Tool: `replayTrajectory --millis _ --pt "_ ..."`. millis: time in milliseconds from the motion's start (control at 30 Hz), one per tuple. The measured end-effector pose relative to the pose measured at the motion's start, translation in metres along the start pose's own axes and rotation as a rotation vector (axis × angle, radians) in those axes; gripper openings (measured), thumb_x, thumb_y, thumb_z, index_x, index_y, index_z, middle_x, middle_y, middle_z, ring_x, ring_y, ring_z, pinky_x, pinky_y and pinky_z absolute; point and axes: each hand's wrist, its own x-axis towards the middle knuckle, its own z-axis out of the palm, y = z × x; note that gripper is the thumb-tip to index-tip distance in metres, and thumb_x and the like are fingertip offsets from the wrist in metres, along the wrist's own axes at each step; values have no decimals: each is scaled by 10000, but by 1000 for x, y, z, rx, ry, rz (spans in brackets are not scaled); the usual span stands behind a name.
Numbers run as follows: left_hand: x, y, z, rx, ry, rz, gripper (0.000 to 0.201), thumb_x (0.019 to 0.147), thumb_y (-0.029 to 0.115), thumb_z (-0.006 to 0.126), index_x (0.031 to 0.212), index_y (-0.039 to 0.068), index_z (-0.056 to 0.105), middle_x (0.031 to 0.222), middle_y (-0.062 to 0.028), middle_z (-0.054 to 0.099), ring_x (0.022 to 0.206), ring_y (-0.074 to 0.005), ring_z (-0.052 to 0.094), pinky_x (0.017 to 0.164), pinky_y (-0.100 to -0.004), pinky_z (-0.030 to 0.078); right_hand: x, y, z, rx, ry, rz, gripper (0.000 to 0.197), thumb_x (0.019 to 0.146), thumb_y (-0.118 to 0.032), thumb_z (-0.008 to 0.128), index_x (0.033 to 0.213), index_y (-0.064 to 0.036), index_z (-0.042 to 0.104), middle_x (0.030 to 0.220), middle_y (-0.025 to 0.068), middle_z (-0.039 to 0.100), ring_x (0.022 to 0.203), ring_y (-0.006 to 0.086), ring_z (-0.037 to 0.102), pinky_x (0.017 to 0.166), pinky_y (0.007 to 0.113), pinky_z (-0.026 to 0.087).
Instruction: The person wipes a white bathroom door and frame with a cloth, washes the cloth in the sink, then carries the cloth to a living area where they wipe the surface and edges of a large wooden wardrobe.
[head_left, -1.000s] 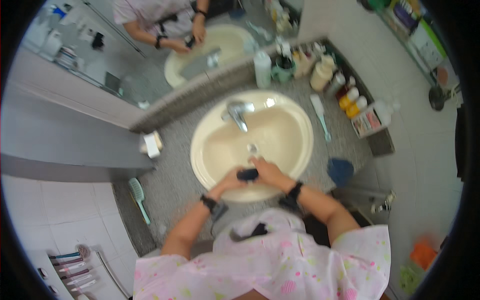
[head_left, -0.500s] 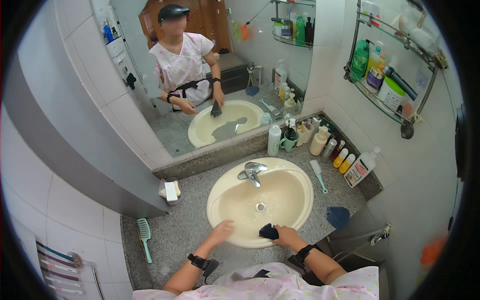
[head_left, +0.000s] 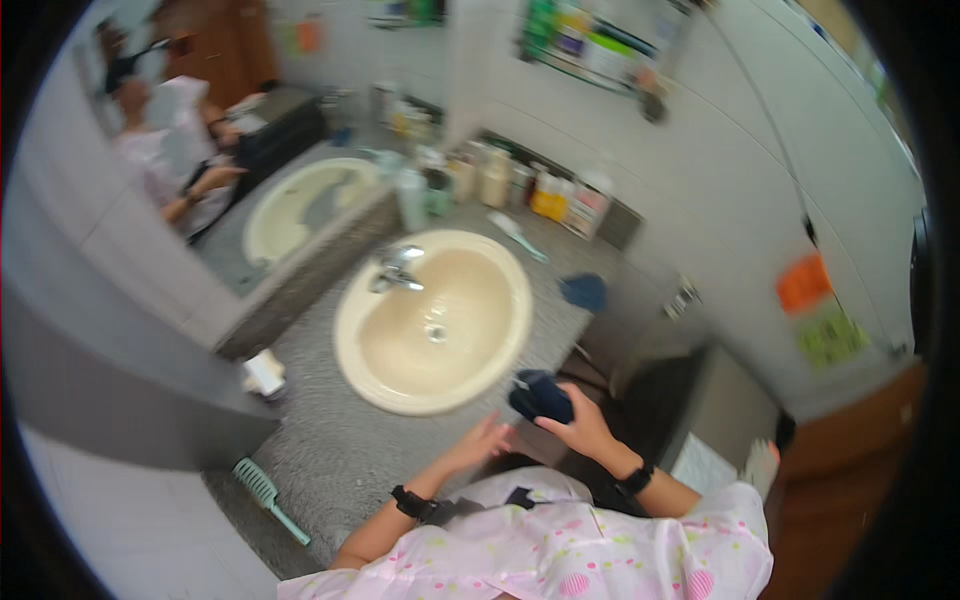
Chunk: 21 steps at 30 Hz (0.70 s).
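Note:
My right hand (head_left: pixel 588 425) grips a small, dark navy, soft-looking folded thing (head_left: pixel 540 397), past the near right rim of the sink. Blur hides its exact kind. Close by on its left, my left hand (head_left: pixel 484 442) is open with fingers apart, holding nothing, over the counter's front edge. The cream oval sink (head_left: pixel 352 372) lies beyond both hands. A chrome faucet (head_left: pixel 400 268) stands at its far left rim.
A dark blue flat piece (head_left: pixel 583 292) lies on the grey counter (head_left: pixel 330 440) right of the sink, near a white-and-teal brush (head_left: pixel 517 236). Bottles (head_left: pixel 496 178) line the back. A pale green hairbrush (head_left: pixel 272 500) and soap (head_left: pixel 265 373) are at left. A dark bin-like box (head_left: pixel 690 400) stands at right.
My view has swung to the right. My right hand has carried the dark navy thing away from the sink's near rim, and my left hand has also moved off the basin.

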Motion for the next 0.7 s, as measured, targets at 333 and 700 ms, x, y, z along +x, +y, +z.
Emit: replayTrajectory --millis 333,700 --pt "18 34 120 378 -335 291 506 795 -86 589 1261 19 422 1182 -89 524 1126 -174 516 952 -311 432 -144 -18 -67 108 -68 279 432 820 -277 639 1116 -17 462 1020 204 574 935 371 578 786 423 460" --pt "-2 47 381 1197 -709 811 631 727 206 721 1223 -65 441 1086 -220 566 981 -383 565 819 -424 452 -395 -6 -157 5 627 733 340 888 -259 573 1006 0 387 807 298 568 795 493 549 629 516 424"
